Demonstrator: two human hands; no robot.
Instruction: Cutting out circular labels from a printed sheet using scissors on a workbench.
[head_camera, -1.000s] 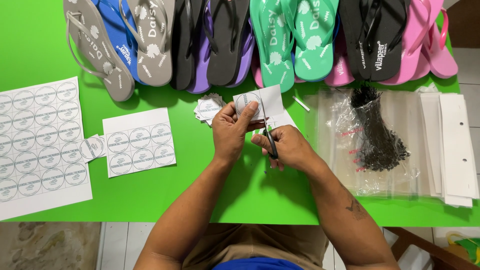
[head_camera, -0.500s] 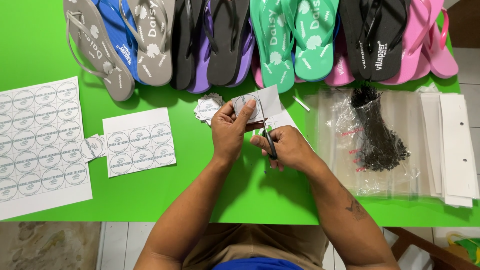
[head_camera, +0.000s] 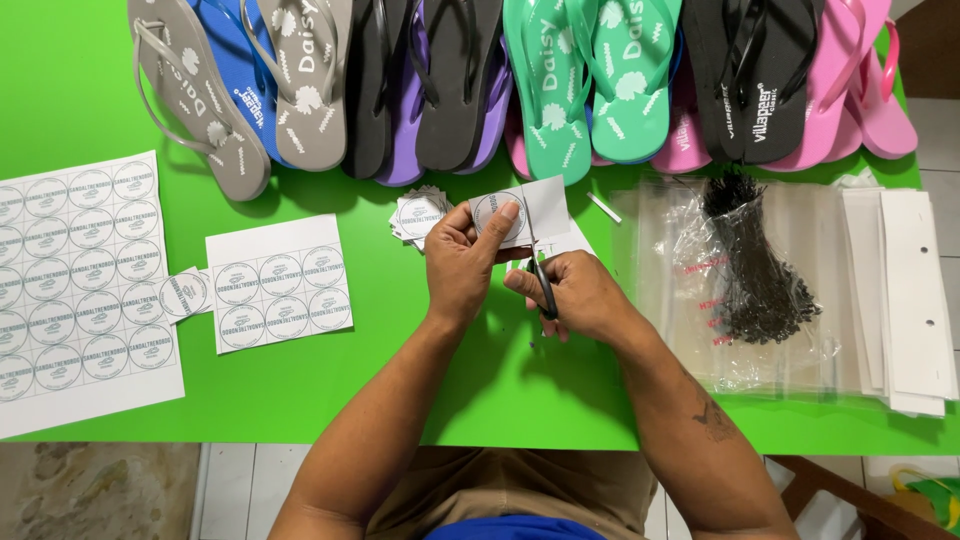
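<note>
just above the centre of the frame the left hand (head_camera: 462, 262) pinches a white paper piece with a round label (head_camera: 520, 212) between thumb and fingers, while the right hand (head_camera: 578, 296) is closed through the handles of the black scissors (head_camera: 541, 282), whose blades bite into the paper's lower edge. to cut well, it seems best to feed the paper round with the left hand and keep the blades just outside the printed ring. against the earlier frames almost nothing differs: paper, scissors and both hands sit in the same spot.

Bare forearms, right one tattooed; tan shorts, blue shirt hem.
</note>
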